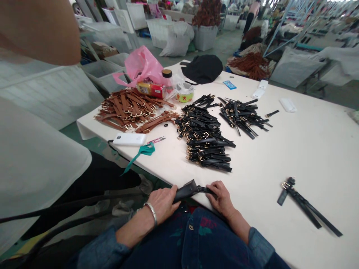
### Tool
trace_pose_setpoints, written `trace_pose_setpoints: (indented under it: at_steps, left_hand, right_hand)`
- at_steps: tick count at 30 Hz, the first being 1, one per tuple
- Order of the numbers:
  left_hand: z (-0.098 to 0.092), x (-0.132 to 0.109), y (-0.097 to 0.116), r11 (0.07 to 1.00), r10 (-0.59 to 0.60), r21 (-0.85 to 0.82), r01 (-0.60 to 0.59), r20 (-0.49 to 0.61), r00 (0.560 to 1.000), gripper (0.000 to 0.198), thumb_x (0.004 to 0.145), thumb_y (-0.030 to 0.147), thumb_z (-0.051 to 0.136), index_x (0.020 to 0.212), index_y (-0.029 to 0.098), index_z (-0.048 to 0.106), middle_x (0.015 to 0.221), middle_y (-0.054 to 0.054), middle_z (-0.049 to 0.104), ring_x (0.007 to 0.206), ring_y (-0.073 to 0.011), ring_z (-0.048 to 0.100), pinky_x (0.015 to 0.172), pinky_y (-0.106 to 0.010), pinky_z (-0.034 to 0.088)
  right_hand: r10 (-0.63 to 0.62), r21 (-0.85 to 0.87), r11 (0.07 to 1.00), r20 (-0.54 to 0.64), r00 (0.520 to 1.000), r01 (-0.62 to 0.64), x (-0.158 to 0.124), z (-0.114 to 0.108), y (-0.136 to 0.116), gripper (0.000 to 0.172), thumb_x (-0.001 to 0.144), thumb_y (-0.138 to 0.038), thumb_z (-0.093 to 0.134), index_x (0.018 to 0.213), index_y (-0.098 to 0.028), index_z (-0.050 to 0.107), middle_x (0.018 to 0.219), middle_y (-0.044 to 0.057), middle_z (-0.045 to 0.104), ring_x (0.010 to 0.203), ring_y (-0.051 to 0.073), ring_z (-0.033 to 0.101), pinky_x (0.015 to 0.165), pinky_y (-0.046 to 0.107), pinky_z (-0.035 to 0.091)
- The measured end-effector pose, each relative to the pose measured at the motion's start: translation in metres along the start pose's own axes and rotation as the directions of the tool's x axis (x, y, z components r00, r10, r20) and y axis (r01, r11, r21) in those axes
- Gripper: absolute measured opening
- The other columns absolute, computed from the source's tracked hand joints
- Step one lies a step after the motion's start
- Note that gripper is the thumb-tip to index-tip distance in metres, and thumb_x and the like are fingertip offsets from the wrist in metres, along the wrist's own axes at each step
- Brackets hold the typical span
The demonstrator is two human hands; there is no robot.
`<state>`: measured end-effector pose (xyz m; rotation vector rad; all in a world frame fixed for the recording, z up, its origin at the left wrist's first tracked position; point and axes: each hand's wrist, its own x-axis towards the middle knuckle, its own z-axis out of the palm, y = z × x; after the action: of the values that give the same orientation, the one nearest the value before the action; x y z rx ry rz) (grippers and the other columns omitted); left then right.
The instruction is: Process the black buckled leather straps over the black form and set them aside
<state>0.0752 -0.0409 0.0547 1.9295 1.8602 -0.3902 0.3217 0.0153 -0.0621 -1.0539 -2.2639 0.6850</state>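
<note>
My left hand [164, 201], with a silver bangle at the wrist, is closed around a black piece [187, 189] that widens to a flat end; its exact kind I cannot make out. Between its thumb and fingers, my right hand [220, 198] pinches a short black strap [205, 189]. The strap's left end meets the black piece at the table's front edge. Just beyond my hands lies a thick pile of black buckled straps [204, 138] with gold buckles. Two or so black straps with a buckle [297, 201] rest to the right.
Another black strap heap [244, 116] and brown buckled straps [126, 108] lie farther back. Nearby are pink-handled snips [157, 140], teal ribbon [146, 149], a white power bank [129, 139], a pink bag [144, 65] and a black cap [203, 69]. A person's arm [39, 30] is at left.
</note>
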Motion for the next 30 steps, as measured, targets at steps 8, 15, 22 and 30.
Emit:
trace_pose_setpoints:
  at_steps: [8, 15, 22, 30]
  left_hand:
    - [-0.009, 0.019, 0.031, 0.999, 0.007, -0.040, -0.006, 0.006, 1.000, 0.033, 0.078, 0.043, 0.041, 0.100, 0.019, 0.048, 0.088, -0.010, 0.064, 0.085, -0.0248, 0.061, 0.072, -0.034, 0.046]
    - [-0.004, -0.002, 0.017, 1.000, 0.018, -0.025, -0.017, 0.034, 0.999, 0.033, 0.077, 0.041, 0.043, 0.102, 0.020, 0.048, 0.089, -0.009, 0.063, 0.084, -0.0257, 0.060, 0.072, -0.036, 0.045]
    - [-0.002, 0.015, 0.035, 0.996, 0.077, -0.042, -0.079, -0.032, 0.996, 0.031, 0.078, 0.041, 0.040, 0.100, 0.020, 0.047, 0.087, -0.008, 0.065, 0.081, -0.0265, 0.061, 0.068, -0.037, 0.047]
    - [0.003, 0.003, -0.001, 0.998, -0.051, -0.028, 0.050, -0.034, 0.998, 0.037, 0.078, 0.042, 0.041, 0.107, 0.019, 0.046, 0.090, -0.010, 0.065, 0.084, -0.0272, 0.060, 0.071, -0.039, 0.046]
  right_hand:
    - [0.004, -0.002, 1.000, 0.014, 1.000, -0.004, 0.000, -0.001, 0.001, 0.022, 0.079, -0.028, 0.054, 0.099, -0.020, 0.060, 0.083, 0.007, 0.053, 0.080, 0.021, 0.048, 0.069, 0.036, 0.044]
    - [0.018, 0.016, 1.000, 0.015, 1.000, -0.018, 0.000, -0.001, 0.000, 0.029, 0.077, -0.025, 0.057, 0.105, -0.022, 0.058, 0.085, 0.007, 0.053, 0.081, 0.021, 0.049, 0.070, 0.036, 0.044]
    - [0.021, 0.037, 0.999, 0.019, 1.000, -0.022, 0.003, -0.002, -0.003, 0.022, 0.078, -0.023, 0.053, 0.098, -0.022, 0.060, 0.082, 0.006, 0.053, 0.079, 0.021, 0.049, 0.068, 0.034, 0.044]
    - [0.005, 0.027, 1.000, -0.004, 1.000, -0.005, 0.000, 0.004, 0.003, 0.030, 0.077, -0.024, 0.056, 0.107, -0.021, 0.057, 0.086, 0.008, 0.053, 0.082, 0.022, 0.049, 0.068, 0.036, 0.046]
